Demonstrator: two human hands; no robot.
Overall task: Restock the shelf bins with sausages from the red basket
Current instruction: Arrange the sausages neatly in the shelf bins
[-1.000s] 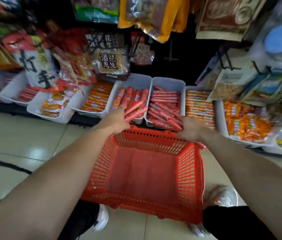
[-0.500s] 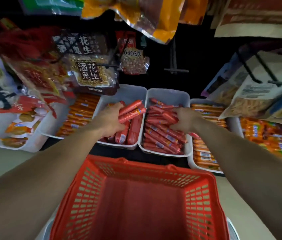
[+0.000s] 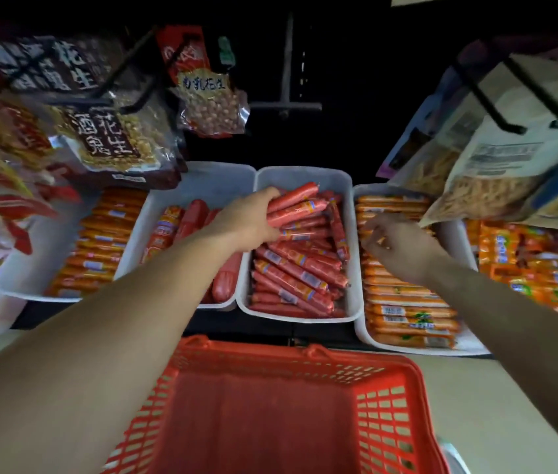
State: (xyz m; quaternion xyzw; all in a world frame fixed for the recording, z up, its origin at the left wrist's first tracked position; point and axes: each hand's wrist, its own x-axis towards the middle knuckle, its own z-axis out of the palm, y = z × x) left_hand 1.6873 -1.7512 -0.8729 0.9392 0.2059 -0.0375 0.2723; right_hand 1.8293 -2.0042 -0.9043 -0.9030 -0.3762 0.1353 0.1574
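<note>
Sausages (image 3: pixel 293 205), a small bundle of red-wrapped sticks, are clasped in the left hand (image 3: pixel 246 220) above the far end of the middle white bin (image 3: pixel 305 176), which already holds a loose, criss-crossed heap of the same product. Right hand (image 3: pixel 397 244) hovers over the orange-sausage bin (image 3: pixel 359 196), just right of the middle bin, fingers curled and slightly apart; whether it grips anything cannot be told. Red basket (image 3: pixel 387 401) sits directly in front of the middle bin and appears empty in its visible part. Risks, as judged: released from height, the bundle may roll off the uneven heap and spill over the bin's low wall into the neighbouring bin on the left (image 3: pixel 202 186), mixing stock; a hanging peanut packet (image 3: pixel 212 97) beyond the middle bin could snag a raised wrist; loosening the clasp early could drop sticks between bin and basket.
</note>
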